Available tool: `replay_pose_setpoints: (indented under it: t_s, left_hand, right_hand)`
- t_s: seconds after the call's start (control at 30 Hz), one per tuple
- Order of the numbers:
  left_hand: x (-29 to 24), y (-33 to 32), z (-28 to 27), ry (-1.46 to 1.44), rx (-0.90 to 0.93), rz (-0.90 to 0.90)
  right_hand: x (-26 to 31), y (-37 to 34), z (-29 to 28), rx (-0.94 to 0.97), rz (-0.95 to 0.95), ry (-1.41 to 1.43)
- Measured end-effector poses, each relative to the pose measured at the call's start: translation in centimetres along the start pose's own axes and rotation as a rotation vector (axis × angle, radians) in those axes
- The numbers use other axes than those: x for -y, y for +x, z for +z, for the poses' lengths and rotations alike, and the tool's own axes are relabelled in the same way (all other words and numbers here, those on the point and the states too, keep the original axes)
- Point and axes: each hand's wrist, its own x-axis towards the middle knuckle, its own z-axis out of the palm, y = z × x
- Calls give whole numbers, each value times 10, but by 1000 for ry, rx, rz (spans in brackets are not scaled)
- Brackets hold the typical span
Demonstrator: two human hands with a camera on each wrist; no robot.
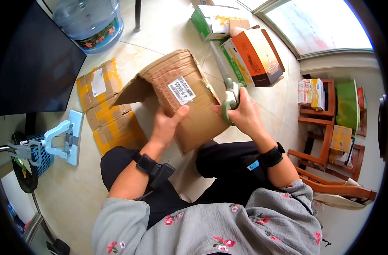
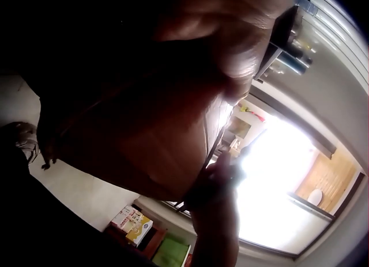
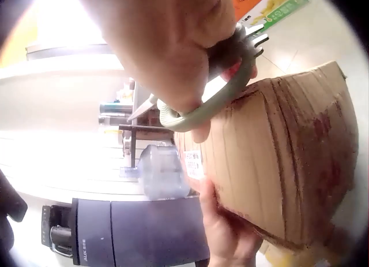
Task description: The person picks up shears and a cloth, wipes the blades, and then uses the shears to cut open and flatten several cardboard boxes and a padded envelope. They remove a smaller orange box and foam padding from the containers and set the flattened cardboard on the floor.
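A brown cardboard box with a white label is held up over the lap, one flap standing out toward the left. My left hand grips its near left part, thumb lying on the labelled face. In my right hand is a pair of scissors with green handles, the blades pointing away along the right side of the box. The right wrist view shows a green handle loop around the fingers, close above the box edge. The left wrist view is mostly dark, with the cardboard below the hand.
A flattened, yellow-taped carton lies on the floor at left, near a water bottle and a light-blue mop-like tool. An orange box and a green-white box stand beyond. Wooden chairs are at right.
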Motion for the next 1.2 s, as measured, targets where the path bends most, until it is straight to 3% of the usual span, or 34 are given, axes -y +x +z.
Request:
replay_pose_setpoints:
  t_s: [0.17,0.27,0.3,0.4,0.43,0.5,0.53,0.6,0.63,0.73,0.77,0.8,0.87,1.0,1.03,1.13,1.2]
  left_hand:
    - [-6,-1,-7,90,98,-6]
    - [-14,-2,-7,59,149,-2]
    - [-14,-1,-7,54,155,18]
    - [-12,-2,-9,24,170,46]
    - [-8,0,-11,2,175,38]
    - [-3,6,-14,-17,197,19]
    - [5,12,-18,76,122,28]
    - [18,15,-21,271,-28,30]
    - [19,10,-15,386,-242,-12]
    - [7,2,-9,1092,-507,676]
    - [-2,-3,-3,1130,-456,774]
    - [-13,-5,4,1052,-270,873]
    - [-22,-7,16,745,-18,626]
    - [-25,1,6,651,-123,521]
    - [-33,-3,7,576,-110,397]
    - [-30,-8,-6,483,-106,279]
    - [-38,-9,-17,259,-128,47]
  right_hand:
    - [-11,12,3,113,35,99]
    - [-17,18,-3,66,112,179]
    - [-21,20,-1,-10,62,163]
    - [-25,21,-7,-74,32,316]
    - [-20,20,-10,-62,96,510]
    - [-16,13,-11,-125,86,548]
    - [-13,15,-11,-155,67,568]
    - [-17,18,0,-252,-3,307]
    - [-15,14,5,-242,-20,212]
    - [-9,4,23,-148,-31,135]
    - [-7,3,27,-134,-16,166]
    - [-5,2,30,-118,-1,194]
    - [-4,-2,38,-29,39,234]
    - [-15,-10,73,116,-33,483]
    - [-11,-13,76,146,-15,496]
    - [-1,-17,85,224,1,497]
    - [-2,-19,92,261,-32,439]
